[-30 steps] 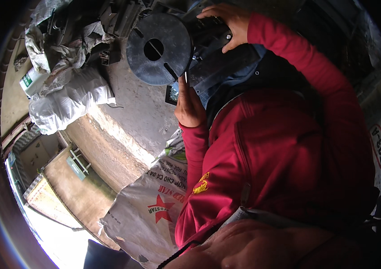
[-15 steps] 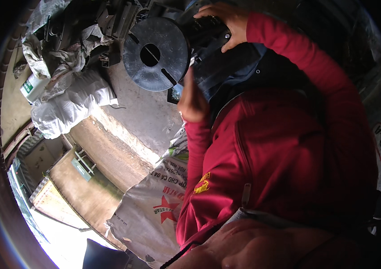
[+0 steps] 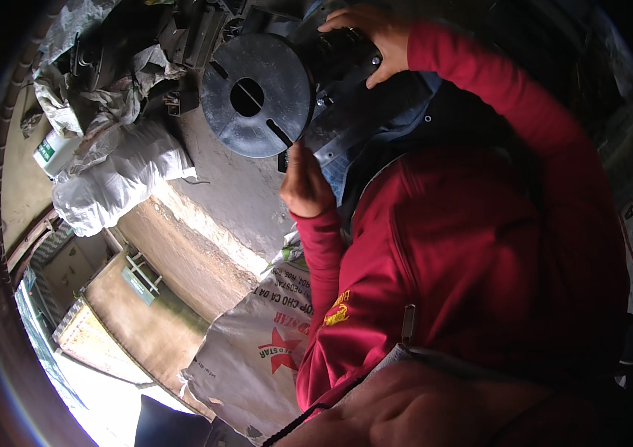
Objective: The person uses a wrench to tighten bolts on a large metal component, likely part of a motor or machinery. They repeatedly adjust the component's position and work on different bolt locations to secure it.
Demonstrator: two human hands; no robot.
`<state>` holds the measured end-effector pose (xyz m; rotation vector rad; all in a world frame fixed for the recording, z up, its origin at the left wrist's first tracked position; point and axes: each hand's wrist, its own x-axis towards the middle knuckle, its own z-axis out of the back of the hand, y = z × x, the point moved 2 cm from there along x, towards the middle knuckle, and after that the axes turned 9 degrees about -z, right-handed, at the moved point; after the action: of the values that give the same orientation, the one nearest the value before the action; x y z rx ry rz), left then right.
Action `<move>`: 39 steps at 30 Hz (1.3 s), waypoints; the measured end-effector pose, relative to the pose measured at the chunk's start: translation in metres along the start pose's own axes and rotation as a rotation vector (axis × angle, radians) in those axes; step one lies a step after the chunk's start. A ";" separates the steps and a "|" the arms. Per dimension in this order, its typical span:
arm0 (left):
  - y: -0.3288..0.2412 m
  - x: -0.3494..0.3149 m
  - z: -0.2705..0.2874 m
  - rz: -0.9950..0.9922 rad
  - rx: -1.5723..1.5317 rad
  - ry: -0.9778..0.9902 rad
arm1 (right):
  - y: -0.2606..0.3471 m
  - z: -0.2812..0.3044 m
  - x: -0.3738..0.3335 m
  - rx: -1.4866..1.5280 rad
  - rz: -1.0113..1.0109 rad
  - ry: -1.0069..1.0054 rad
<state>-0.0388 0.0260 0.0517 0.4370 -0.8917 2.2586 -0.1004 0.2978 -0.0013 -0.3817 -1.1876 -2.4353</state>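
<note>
Since a second ago the left hand (image 3: 306, 185) has folded in its straightened index finger; half a second ago it was blurred near the black disc's (image 3: 277, 98) four o'clock, and now its bunched fingertips meet the rim nearer five. The disc has shifted slightly toward seven o'clock.

White sack (image 3: 122, 179) beside white container (image 3: 60, 151)

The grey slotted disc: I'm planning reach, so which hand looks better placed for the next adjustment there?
Probably the left hand: its fingertips meet the slotted disc's lower edge in view, beside a slot. The right hand is farther off, fingers spread at dark parts.
</note>
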 end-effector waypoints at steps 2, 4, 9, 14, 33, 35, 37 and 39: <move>-0.012 0.011 0.010 -0.020 -0.019 -0.062 | 0.000 0.003 0.002 0.002 -0.009 0.000; -0.004 0.008 0.001 -0.175 0.010 -0.077 | 0.004 0.001 0.004 0.014 0.006 -0.003; 0.003 -0.005 -0.023 -0.142 0.071 0.019 | 0.002 -0.002 0.002 0.013 0.043 -0.038; 0.001 -0.003 -0.006 -0.093 -0.060 -0.072 | 0.001 0.001 0.002 0.039 0.001 -0.011; 0.018 -0.007 -0.026 0.051 0.165 0.194 | -0.003 0.000 0.003 -0.014 0.030 -0.032; 0.017 -0.007 -0.019 0.075 0.098 0.183 | 0.004 -0.002 0.002 0.002 -0.009 -0.021; 0.003 0.001 -0.009 -0.034 0.004 0.075 | 0.005 -0.002 -0.001 0.018 -0.005 -0.007; 0.005 0.004 -0.010 -0.110 -0.062 -0.030 | -0.001 0.001 0.002 0.043 0.051 -0.017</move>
<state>-0.0455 0.0322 0.0443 0.4815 -0.9276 2.1244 -0.1019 0.2986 -0.0004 -0.4160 -1.2204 -2.3643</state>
